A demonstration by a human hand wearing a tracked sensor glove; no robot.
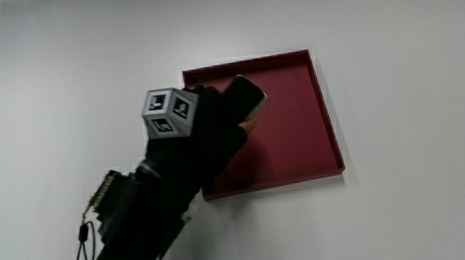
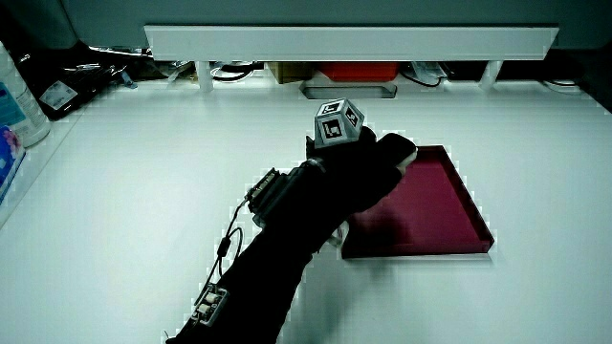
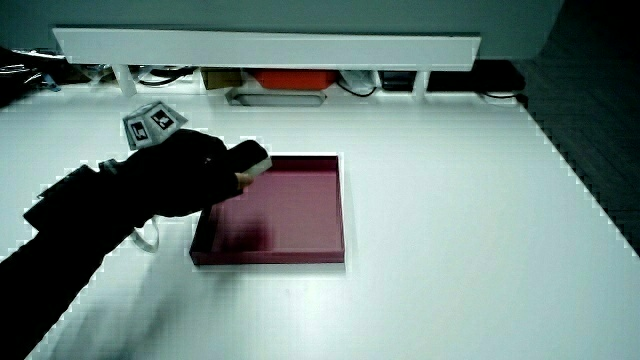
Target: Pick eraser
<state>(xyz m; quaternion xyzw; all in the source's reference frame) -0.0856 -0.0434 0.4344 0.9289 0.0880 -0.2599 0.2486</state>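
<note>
The gloved hand (image 1: 211, 125) hangs over the part of the dark red tray (image 1: 303, 140) farther from the person, its fingers curled around a black eraser (image 1: 246, 95). The eraser's pale end sticks out past the fingertips in both side views (image 2: 404, 154) (image 3: 252, 158). It is lifted clear of the tray floor, which bears the hand's shadow and nothing else. The patterned cube (image 1: 169, 112) sits on the back of the hand. The forearm (image 2: 277, 239) runs from the tray's edge back toward the person.
The tray (image 3: 290, 215) lies on a white table (image 1: 415, 215). A low white partition (image 2: 354, 40) stands at the table's edge farthest from the person, with cables and an orange box (image 3: 290, 78) under it. A cable (image 1: 81, 250) hangs from the forearm.
</note>
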